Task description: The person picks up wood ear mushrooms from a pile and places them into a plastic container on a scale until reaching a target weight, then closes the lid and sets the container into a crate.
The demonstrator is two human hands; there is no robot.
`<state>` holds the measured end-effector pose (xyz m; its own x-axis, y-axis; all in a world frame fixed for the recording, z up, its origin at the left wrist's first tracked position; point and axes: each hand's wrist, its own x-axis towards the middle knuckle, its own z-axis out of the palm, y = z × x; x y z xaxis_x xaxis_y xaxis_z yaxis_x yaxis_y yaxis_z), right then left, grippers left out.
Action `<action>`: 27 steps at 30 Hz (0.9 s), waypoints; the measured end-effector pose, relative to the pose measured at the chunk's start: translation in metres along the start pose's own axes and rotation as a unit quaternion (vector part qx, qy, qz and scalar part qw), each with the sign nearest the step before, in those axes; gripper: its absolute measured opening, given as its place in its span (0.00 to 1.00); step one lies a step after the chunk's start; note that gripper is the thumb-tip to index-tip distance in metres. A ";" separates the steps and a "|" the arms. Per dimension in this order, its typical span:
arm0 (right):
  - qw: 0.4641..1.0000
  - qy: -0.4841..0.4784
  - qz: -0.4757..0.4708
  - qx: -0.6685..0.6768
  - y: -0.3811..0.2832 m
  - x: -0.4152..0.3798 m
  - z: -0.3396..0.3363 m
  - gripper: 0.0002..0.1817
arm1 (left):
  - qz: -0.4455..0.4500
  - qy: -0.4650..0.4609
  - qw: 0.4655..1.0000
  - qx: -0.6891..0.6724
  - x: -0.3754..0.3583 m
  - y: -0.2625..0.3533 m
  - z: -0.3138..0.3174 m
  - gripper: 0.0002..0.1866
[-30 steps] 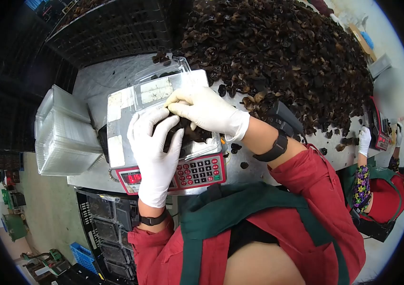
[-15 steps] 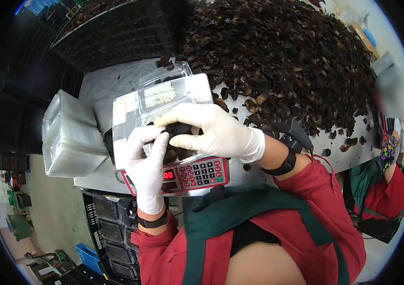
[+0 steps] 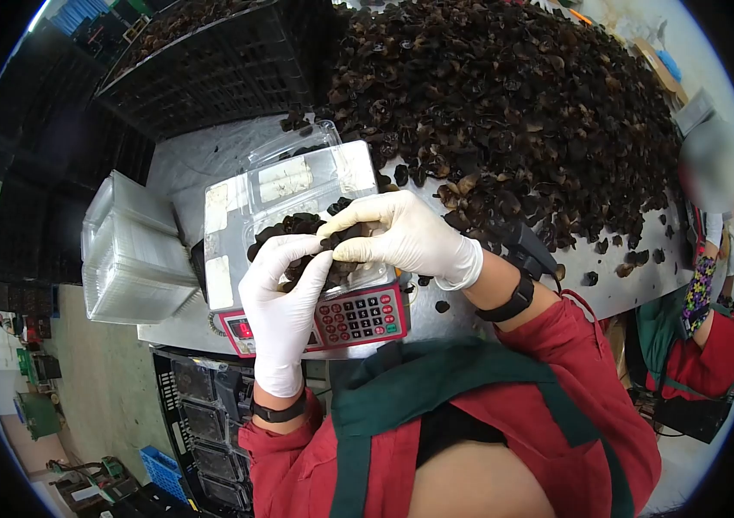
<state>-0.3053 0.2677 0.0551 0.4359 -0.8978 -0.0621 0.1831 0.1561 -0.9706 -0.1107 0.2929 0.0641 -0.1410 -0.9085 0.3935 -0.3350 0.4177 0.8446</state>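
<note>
My gloved left hand and gloved right hand meet over a digital scale with a red keypad panel. Between my pinched fingertips is a dark wood ear mushroom, touched from both sides. Beneath them, a clear plastic box rests on the scale's plate, its lid side folded back away from me. Several dark wood ears lie in the box's near half, partly hidden by my hands. My left wrist covers part of the display.
A large heap of wood ears spreads over the metal table, with loose pieces near its edge. Stacked clear boxes stand left of the scale, and a black crate sits behind. At the right edge is another person's patterned sleeve.
My hands have shifted slightly to the right and drawn closer together at the fingertips. More of the wood ears in the box now shows.
</note>
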 end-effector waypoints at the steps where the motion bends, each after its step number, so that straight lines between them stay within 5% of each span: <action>1: 1.000 0.000 0.000 0.001 -0.001 -0.001 0.000 0.15 | -0.006 -0.002 1.000 0.014 0.000 0.001 0.001 0.05; 6: 0.999 0.022 -0.006 0.029 0.001 -0.004 -0.004 0.15 | -0.018 0.005 1.000 0.004 0.000 -0.001 0.009 0.10; 9: 0.999 0.039 -0.026 -0.013 0.001 -0.006 -0.004 0.16 | -0.045 -0.020 0.998 0.033 -0.010 0.000 0.014 0.20; 12: 0.993 0.059 -0.059 -0.084 -0.002 -0.014 0.001 0.15 | -0.122 -0.009 0.992 -0.043 -0.017 0.005 0.019 0.18; 13: 0.971 0.079 -0.178 -0.140 0.011 -0.011 0.001 0.14 | -0.124 -0.005 0.991 -0.043 -0.018 0.004 0.021 0.18; 18: 0.942 0.135 -0.160 -0.260 0.000 -0.032 0.002 0.14 | -0.082 0.000 0.992 -0.099 -0.027 0.002 0.036 0.17; 20: 0.916 0.124 -0.230 -0.306 0.011 -0.037 -0.008 0.15 | -0.093 -0.042 0.985 -0.136 -0.032 0.006 0.038 0.18; 27: 0.934 -0.005 -0.134 -0.330 0.002 -0.065 -0.023 0.18 | -0.080 -0.125 0.984 -0.103 -0.052 0.003 0.036 0.13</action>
<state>-0.3530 0.3169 0.0517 0.4614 -0.8635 0.2036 -0.2941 -0.3654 -0.8832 -0.1376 0.3413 0.0329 -0.3353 -0.9265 0.1706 -0.1791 0.2405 0.9540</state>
